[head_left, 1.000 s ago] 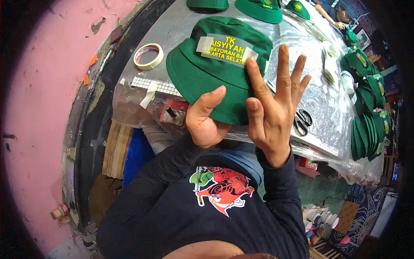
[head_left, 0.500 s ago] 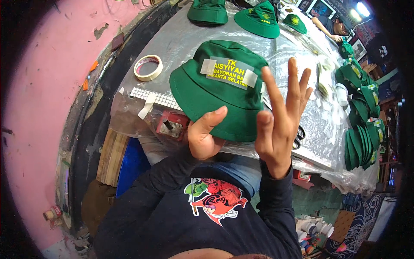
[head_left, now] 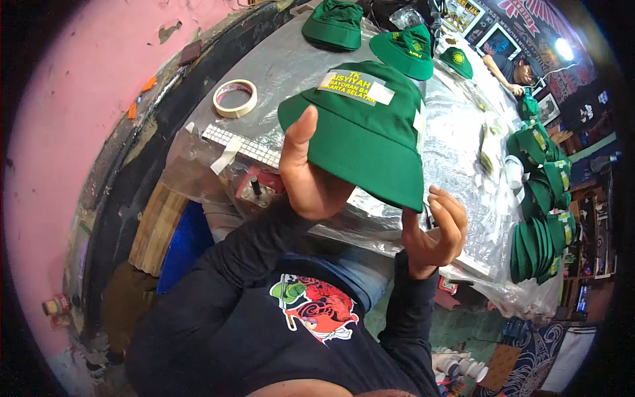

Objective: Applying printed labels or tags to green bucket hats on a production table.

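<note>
A green bucket hat [head_left: 360,135] is raised over the plastic-covered table, its brim tilted toward me. Yellow lettering on its crown lies under a clear film patch [head_left: 350,86] with pale tape at the edge. My left hand [head_left: 307,178] grips the brim's near left part, thumb up on the outside and the other fingers hidden beneath. At the brim's lower right corner is my right hand [head_left: 433,235], one digit reaching up under the edge and the other fingers curled beside it. The inside of the hat is out of sight.
Left of the hat lie a masking tape roll [head_left: 235,98] and a gridded strip [head_left: 241,145]. More green hats [head_left: 333,25] stand at the back; stacked hats [head_left: 532,251] line the right side near a white cup [head_left: 513,171]. A co-worker [head_left: 519,73] sits at the far right.
My right hand, spread open beside the hat before, has dropped to the brim's right corner. The left hand has turned its thumb upward, and the hat has tilted, showing more brim.
</note>
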Available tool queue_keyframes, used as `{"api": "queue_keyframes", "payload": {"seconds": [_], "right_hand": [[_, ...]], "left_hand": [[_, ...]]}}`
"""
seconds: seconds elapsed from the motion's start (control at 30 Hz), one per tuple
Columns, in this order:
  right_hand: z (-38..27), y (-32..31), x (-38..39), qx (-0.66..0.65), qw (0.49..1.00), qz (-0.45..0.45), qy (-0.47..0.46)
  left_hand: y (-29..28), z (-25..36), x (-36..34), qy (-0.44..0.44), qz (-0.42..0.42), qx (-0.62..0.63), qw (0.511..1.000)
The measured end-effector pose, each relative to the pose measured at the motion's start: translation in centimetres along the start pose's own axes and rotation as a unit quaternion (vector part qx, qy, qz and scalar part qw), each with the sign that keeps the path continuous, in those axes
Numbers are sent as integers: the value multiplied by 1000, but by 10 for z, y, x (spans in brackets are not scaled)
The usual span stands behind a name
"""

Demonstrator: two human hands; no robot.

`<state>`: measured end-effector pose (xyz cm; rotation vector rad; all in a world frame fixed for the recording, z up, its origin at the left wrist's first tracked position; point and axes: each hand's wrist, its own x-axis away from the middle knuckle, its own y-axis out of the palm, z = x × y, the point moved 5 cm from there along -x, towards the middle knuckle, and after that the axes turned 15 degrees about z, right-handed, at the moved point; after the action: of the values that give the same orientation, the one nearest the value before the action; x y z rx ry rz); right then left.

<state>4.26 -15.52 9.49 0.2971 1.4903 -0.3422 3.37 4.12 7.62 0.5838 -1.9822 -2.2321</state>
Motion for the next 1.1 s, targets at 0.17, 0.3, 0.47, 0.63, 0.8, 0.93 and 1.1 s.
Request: {"api": "queue_keyframes", "payload": {"seconds": [0.17,0.3,0.47,0.63,0.8,0.93,1.1], "right_hand": [[23,19,-58,82,994,-53,55],[67,71,-108,34,984,-134,110],[97,115,-133,94,989,-81,-82],[90,142,-50,109,946,-112,-286],[96,131,50,49,921,-259,-288],[112,103,64,-20,914,-328,-238],[199,87,62,66,895,-434,82]], "left_hand": [[2,-3,-15,-47,-4,-56,997],[-8,-6,-5,-70,81,-292,950],[16,9,22,3,-101,-515,851],[35,50,19,115,-219,-667,703],[22,74,-1,187,-214,-785,550],[-16,100,-34,130,-148,-900,390],[-62,104,-110,62,-175,-926,329]]}}
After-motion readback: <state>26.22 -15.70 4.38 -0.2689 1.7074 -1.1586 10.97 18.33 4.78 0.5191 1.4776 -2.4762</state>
